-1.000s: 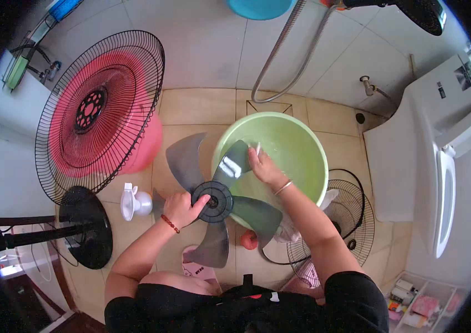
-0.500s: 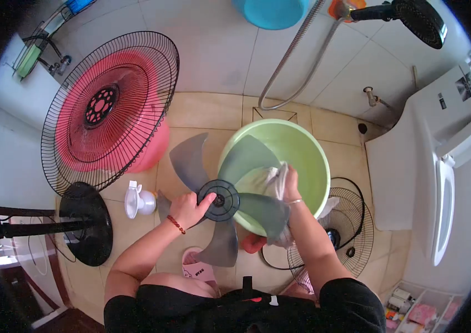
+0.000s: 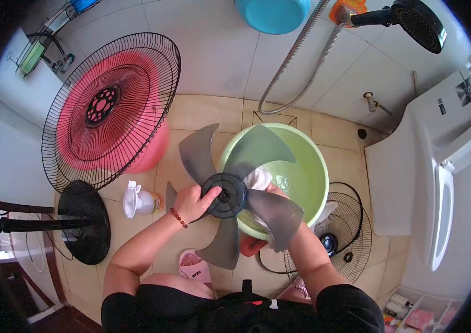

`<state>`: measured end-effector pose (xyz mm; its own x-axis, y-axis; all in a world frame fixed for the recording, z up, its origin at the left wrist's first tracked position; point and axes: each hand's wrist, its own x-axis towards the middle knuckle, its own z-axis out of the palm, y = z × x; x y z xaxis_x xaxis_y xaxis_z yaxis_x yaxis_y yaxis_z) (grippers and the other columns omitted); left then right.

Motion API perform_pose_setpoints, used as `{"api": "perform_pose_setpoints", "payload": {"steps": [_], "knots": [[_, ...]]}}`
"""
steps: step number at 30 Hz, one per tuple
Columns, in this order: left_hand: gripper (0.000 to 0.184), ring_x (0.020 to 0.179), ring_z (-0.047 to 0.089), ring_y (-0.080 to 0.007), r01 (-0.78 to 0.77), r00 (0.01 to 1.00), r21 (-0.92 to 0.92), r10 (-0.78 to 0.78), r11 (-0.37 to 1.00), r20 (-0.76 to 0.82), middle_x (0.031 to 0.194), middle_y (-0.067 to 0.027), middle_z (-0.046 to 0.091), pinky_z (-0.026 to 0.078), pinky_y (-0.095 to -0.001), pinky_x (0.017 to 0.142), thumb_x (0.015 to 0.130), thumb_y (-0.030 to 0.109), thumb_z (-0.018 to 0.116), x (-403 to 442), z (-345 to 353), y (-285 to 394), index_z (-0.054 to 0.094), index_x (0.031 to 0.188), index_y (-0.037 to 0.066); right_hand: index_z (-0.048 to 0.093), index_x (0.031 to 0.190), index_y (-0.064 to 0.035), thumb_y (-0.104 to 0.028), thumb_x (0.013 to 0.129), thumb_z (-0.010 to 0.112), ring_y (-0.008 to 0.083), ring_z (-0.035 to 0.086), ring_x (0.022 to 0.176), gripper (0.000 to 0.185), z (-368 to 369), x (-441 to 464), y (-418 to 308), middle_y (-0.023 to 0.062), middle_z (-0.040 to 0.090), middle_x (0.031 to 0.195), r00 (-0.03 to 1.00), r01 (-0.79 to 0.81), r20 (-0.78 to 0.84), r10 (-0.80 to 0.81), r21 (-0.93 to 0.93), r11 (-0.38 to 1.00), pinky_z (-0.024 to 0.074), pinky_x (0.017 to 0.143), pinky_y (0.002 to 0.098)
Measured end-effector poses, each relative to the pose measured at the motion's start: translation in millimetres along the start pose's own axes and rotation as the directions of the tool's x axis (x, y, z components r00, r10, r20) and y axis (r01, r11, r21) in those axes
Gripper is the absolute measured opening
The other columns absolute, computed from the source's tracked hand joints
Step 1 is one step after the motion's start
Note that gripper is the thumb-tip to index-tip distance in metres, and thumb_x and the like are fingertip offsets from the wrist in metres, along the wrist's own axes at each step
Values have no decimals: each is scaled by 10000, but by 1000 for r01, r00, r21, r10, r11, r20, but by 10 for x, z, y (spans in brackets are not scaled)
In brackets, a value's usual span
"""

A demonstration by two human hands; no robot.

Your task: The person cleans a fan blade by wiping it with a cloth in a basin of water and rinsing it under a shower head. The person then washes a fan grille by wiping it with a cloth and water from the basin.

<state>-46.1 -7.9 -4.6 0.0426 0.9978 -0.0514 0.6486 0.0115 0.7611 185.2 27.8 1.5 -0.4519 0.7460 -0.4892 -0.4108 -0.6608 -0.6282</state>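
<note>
My left hand [image 3: 194,203] grips a translucent grey fan blade [image 3: 260,149] by its round hub, with the thumb on the hub's center. The blade's several wings spread over the near left side of a light green basin [image 3: 325,166], which has some water in it. Behind the lower right wing, my right hand [image 3: 277,191] is closed on a wet whitish cloth [image 3: 257,178]. Part of that hand shows through the wing, and its fingertips are hidden. The cloth reaches under the wing and hangs down near the basin's front rim.
A black fan grille [image 3: 160,119] leans on a pink bucket [image 3: 155,147] at left, above a fan base [image 3: 85,244]. A spray bottle [image 3: 145,202] stands nearby. Another grille [image 3: 357,233] lies right of the basin, near a white washing machine [image 3: 396,172]. A shower hose [image 3: 302,72] hangs behind.
The fan blade has shifted slightly right and turned a little. My right hand with the cloth has moved left and down, from over the basin to behind the lower right wing.
</note>
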Motion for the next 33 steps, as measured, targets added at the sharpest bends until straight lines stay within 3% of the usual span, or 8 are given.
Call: {"api": "perform_pose_setpoints", "payload": {"steps": [1, 4, 7, 16, 19, 22, 27, 33], "knots": [[694, 561, 584, -398, -14, 1000, 79, 13, 997, 10, 537, -254, 536, 458, -458, 538, 810, 583, 515, -16, -16, 23, 558, 542, -56, 623, 1027, -63, -15, 799, 603, 150, 586, 872, 233, -156, 101, 123, 38, 630, 944, 1000, -26, -6, 27, 118, 993, 456, 790, 288], [676, 524, 575, -394, -69, 997, 272, 62, 960, 36, 515, -242, 532, 457, -466, 515, 812, 571, 519, -83, -57, 58, 555, 523, -39, 650, 939, -33, -41, 769, 666, 143, 593, 804, 171, -302, 261, -73, 41, 638, 891, 917, 216, 394, -61, -361, 907, 465, 725, 270], [667, 510, 572, -395, -110, 994, 337, 108, 935, 25, 508, -235, 535, 459, -474, 505, 814, 565, 518, -129, 22, -7, 553, 513, -29, 660, 852, 1, -39, 756, 683, 136, 594, 692, 107, -131, 207, -88, 42, 643, 805, 1000, 8, 17, -2, -360, 933, 472, 644, 255], [661, 529, 583, -399, 28, 997, 236, -9, 971, -83, 535, -249, 551, 462, -477, 508, 832, 549, 498, -272, 133, -33, 561, 529, -36, 649, 772, -39, -119, 830, 627, 115, 582, 571, 101, -78, 252, -282, 40, 636, 700, 891, 346, -322, -322, 20, 938, 465, 508, 261], [653, 527, 582, -399, 31, 999, 270, -19, 962, -46, 534, -247, 550, 461, -475, 506, 831, 544, 504, -210, 57, 33, 565, 541, -37, 648, 767, -32, -121, 824, 640, 124, 595, 574, 105, -341, 472, 73, 50, 636, 682, 978, 165, -1, -211, -621, 766, 481, 523, 267], [642, 526, 583, -398, 21, 1000, 341, -14, 940, -22, 531, -238, 551, 461, -474, 506, 829, 540, 512, -176, 24, 122, 565, 546, -34, 647, 764, -32, -115, 811, 653, 134, 599, 573, 96, 7, 330, 1, 54, 635, 670, 998, 23, -48, -37, -257, 966, 487, 526, 271], [637, 540, 585, -398, 32, 996, 139, -20, 990, -93, 551, -236, 561, 460, -474, 508, 827, 543, 515, -297, 127, -69, 560, 552, -30, 635, 817, -29, -165, 809, 669, 132, 579, 586, 141, -99, 288, -240, 39, 625, 707, 912, 330, -252, -324, -20, 944, 482, 549, 278], [647, 570, 589, -393, 75, 997, 228, -75, 971, -6, 563, -234, 564, 465, -470, 539, 817, 565, 518, -285, 17, 104, 564, 565, -29, 627, 864, -10, -164, 826, 657, 135, 590, 632, 161, -258, 245, -102, 57, 632, 768, 741, 556, -476, -473, 39, 830, 489, 566, 273]]}}
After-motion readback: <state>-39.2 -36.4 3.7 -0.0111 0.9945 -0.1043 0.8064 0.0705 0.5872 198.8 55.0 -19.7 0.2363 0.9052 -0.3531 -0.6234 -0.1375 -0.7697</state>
